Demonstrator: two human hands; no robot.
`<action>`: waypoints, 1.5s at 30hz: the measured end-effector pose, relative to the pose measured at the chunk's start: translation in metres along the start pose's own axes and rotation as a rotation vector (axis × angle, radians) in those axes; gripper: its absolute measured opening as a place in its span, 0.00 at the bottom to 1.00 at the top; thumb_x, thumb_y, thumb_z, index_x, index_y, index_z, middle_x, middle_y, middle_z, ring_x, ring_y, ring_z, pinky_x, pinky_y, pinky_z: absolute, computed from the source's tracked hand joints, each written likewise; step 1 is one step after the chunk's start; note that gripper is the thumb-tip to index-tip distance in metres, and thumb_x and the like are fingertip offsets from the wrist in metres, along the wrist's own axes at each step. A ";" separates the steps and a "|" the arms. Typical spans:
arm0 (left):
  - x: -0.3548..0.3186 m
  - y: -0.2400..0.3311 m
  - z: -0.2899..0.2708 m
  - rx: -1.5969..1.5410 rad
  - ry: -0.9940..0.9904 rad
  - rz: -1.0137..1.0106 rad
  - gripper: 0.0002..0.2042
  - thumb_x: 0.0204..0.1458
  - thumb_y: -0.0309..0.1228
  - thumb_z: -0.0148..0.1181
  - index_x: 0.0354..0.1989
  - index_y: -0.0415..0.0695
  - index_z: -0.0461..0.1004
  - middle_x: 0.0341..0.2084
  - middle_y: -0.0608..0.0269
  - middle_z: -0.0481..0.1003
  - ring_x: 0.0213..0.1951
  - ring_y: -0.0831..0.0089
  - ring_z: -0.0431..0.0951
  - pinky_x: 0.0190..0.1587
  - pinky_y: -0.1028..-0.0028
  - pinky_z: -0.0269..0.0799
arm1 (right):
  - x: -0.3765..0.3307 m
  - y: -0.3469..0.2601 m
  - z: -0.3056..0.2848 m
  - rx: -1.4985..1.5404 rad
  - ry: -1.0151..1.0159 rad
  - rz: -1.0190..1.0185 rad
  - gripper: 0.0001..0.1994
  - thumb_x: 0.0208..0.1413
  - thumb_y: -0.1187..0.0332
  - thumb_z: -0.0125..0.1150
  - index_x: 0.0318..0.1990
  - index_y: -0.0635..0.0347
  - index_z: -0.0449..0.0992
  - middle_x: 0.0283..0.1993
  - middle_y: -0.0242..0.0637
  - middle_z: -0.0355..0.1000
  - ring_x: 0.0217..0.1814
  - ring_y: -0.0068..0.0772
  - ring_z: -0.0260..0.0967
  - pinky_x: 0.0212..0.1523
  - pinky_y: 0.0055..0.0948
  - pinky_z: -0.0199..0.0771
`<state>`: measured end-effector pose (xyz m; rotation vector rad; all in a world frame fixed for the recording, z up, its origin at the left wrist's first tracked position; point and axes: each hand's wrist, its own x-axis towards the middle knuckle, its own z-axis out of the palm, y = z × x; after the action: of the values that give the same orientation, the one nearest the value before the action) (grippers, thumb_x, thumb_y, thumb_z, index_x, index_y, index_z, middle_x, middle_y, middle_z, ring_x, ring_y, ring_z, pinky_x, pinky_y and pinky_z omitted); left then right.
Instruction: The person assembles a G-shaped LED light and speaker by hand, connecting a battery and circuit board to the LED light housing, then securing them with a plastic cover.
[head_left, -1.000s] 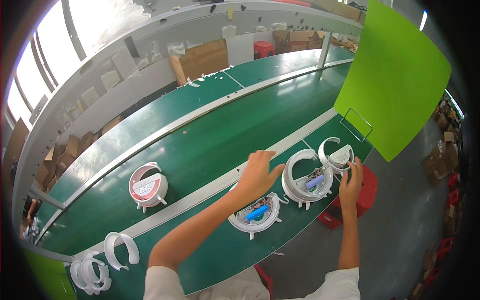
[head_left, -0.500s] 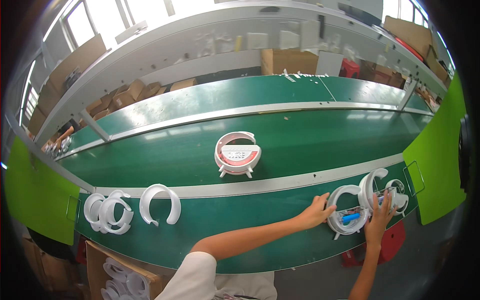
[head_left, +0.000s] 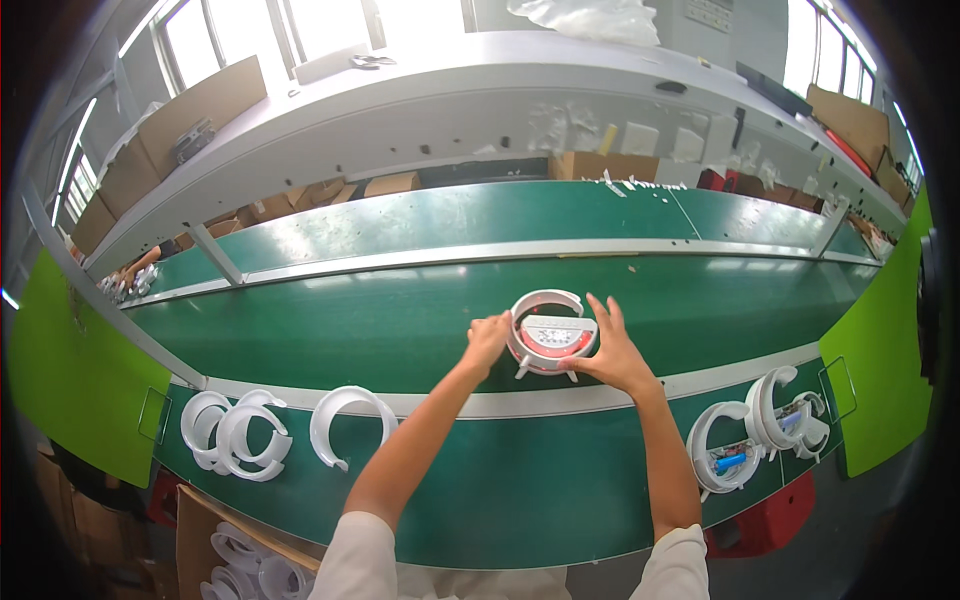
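A white, ring-shaped lamp (head_left: 553, 334) with a gap in its ring and a red-trimmed front panel stands on short legs on the green surface beyond the metal rail. My left hand (head_left: 487, 340) has its bent fingers closed against the left side of the ring. On the other side, my right hand (head_left: 618, 352) has its fingers spread upward and its thumb by the lower right of the lamp. At the right of the near bench are two similar housings, a front one (head_left: 722, 488) with a blue cylinder inside and another (head_left: 763, 415) behind it.
Several white C-shaped rings lie on the near bench at left, among them a single ring (head_left: 322, 425). A cardboard box (head_left: 195, 535) of white rings stands below the bench's left edge. The metal rail (head_left: 480, 404) divides the surfaces. Green panels (head_left: 880, 360) flank both ends.
Both my hands have left the housings at the right and moved left and away from me to the lamp. The lamp sits slightly farther right, and the whole view has shifted.
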<state>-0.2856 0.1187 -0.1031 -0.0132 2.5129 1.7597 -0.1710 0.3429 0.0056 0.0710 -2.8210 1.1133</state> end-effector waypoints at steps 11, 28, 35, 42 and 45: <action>-0.130 0.085 -0.069 -0.756 -0.254 -0.293 0.25 0.68 0.48 0.47 0.63 0.48 0.50 0.50 0.57 0.69 0.51 0.70 0.73 0.52 0.64 0.73 | -0.057 -0.057 0.014 0.189 -0.059 -0.167 0.50 0.34 0.57 0.84 0.67 0.55 0.61 0.65 0.52 0.52 0.65 0.54 0.62 0.62 0.43 0.69; -0.308 0.007 -0.145 -0.918 -0.053 -0.513 0.22 0.69 0.40 0.45 0.66 0.41 0.60 0.48 0.55 0.75 0.49 0.68 0.78 0.52 0.67 0.78 | -0.174 -0.116 0.086 -0.249 -0.383 -0.477 0.48 0.37 0.49 0.78 0.67 0.57 0.63 0.66 0.51 0.56 0.75 0.54 0.46 0.67 0.79 0.38; -0.305 0.006 -0.153 -0.231 0.000 -0.215 0.19 0.69 0.34 0.46 0.61 0.35 0.68 0.43 0.61 0.71 0.43 0.75 0.76 0.45 0.77 0.71 | -0.189 -0.074 0.061 0.637 -0.174 -0.136 0.55 0.33 0.50 0.83 0.68 0.64 0.58 0.65 0.47 0.60 0.72 0.55 0.52 0.71 0.50 0.50; -0.300 -0.002 -0.155 0.211 -0.005 -0.069 0.14 0.67 0.31 0.50 0.53 0.33 0.73 0.44 0.57 0.70 0.41 0.73 0.72 0.43 0.74 0.69 | -0.202 -0.032 0.065 1.233 0.210 0.526 0.32 0.71 0.48 0.40 0.69 0.68 0.57 0.63 0.47 0.66 0.63 0.33 0.67 0.62 0.34 0.68; -0.295 -0.002 -0.151 0.343 -0.015 0.007 0.14 0.66 0.29 0.50 0.53 0.32 0.72 0.45 0.55 0.70 0.42 0.68 0.72 0.43 0.72 0.69 | -0.202 -0.012 0.058 1.174 0.291 0.565 0.31 0.72 0.49 0.40 0.68 0.68 0.58 0.60 0.47 0.70 0.59 0.31 0.71 0.57 0.30 0.72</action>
<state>0.0006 -0.0346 -0.0341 0.0279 2.7684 1.3017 0.0262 0.2949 -0.0524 -0.7423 -1.6008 2.4557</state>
